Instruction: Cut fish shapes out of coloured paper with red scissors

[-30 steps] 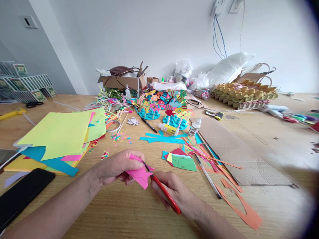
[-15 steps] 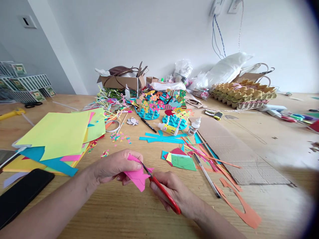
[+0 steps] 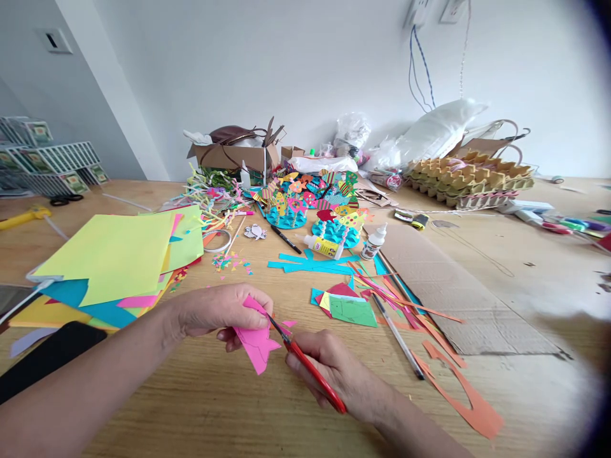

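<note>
The left hand [image 3: 238,315] has its grip closed around the pink paper [image 3: 255,343], pinching it near the upper edge with the thumb on top, so the sheet hangs tilted above the desk [image 3: 214,407], its notched lower end pointing down and to the right. Drawn lines show on its face. The right hand [image 3: 324,366] has its grip wrapped around the red handles of the scissors [image 3: 312,372], whose dark blades point up and left, the tips right by the left thumb and the paper's edge (I can't tell whether they touch it). A small pink scrap [image 3: 289,324] shows just beyond the blades.

Past the hands, a green card [image 3: 353,311] with a fish drawn on it lies over red, yellow and blue pieces. To its right are a pen [image 3: 398,337], thin coloured strips [image 3: 391,292] and an orange offcut [image 3: 468,397] with a long hole, beside a flat sheet of cardboard [image 3: 458,292]. Farther back, a glue bottle [image 3: 324,247] lies on its side near an upright white bottle [image 3: 373,243], with blue strips [image 3: 310,264] in front and paper fish on blue bases [image 3: 286,219] behind. On the left, a yellow sheet [image 3: 114,254] tops a paper pile, and the left forearm partly covers a black phone [image 3: 52,356]
</note>
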A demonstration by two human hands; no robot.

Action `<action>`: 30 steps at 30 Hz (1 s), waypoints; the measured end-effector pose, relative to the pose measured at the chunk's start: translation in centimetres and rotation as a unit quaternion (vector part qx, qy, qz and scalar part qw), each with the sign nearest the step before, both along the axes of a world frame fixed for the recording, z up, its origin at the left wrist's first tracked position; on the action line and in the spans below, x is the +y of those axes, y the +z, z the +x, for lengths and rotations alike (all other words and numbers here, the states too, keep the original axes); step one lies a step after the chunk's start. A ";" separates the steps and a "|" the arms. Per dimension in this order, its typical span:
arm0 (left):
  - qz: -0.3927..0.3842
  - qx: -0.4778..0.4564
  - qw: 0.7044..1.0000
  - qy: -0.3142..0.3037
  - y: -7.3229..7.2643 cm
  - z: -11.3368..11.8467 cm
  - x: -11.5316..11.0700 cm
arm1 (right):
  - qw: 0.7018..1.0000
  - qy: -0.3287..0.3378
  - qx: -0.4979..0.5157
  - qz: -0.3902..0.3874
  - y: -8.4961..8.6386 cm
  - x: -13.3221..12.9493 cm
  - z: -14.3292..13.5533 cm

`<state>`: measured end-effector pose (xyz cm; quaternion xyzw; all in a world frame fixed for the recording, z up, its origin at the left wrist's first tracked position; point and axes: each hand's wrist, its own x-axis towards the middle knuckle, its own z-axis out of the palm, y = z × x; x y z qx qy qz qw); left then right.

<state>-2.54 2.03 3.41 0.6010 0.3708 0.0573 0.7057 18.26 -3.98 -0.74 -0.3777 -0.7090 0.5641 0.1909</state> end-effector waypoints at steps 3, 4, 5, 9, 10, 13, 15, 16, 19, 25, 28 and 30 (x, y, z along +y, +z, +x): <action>0.010 -0.045 0.996 0.072 -0.2 0.1 -0.5 | 0.997 -0.038 0.052 -0.041 -0.5 0.0 -0.1; 0.012 -0.066 0.991 0.118 -0.5 0.2 -0.8 | 0.994 -0.059 0.070 -0.052 -0.6 -0.1 -0.2; 0.015 -0.093 0.982 0.167 -0.8 0.5 -1.3 | 0.992 -0.077 0.085 -0.061 -0.7 -0.1 -0.3; -0.002 -0.219 0.930 0.294 -2.6 2.1 -3.4 | 0.979 -0.138 0.125 -0.082 -1.3 -0.1 -0.6; 0.000 -0.234 0.923 0.305 -2.9 2.6 -3.8 | 0.977 -0.142 0.136 -0.084 -1.4 -0.1 -0.7; 0.017 -0.243 0.909 0.339 -3.5 4.0 -4.2 | 0.974 -0.142 0.158 -0.082 -1.7 -0.2 -0.8; 0.024 -0.240 0.896 0.372 -3.5 4.7 -3.9 | 0.973 -0.141 0.162 -0.082 -1.7 -0.2 -0.8; 0.027 -0.237 0.891 0.387 -3.5 4.9 -3.7 | 0.974 -0.139 0.161 -0.084 -1.7 -0.2 -0.8; 0.034 -0.222 0.882 0.414 -3.4 5.3 -3.3 | 0.975 -0.138 0.150 -0.083 -1.7 -0.2 -0.7; 0.055 -0.215 0.878 0.423 -3.4 5.6 -3.3 | 0.979 -0.140 0.130 -0.069 -1.6 -0.1 -0.6; 0.063 -0.221 0.882 0.411 -3.3 5.7 -3.4 | 0.980 -0.136 0.130 -0.065 -1.5 -0.2 -0.6; 0.061 -0.225 0.880 0.413 -3.2 5.8 -3.5 | 0.980 -0.131 0.133 -0.062 -1.5 -0.2 -0.6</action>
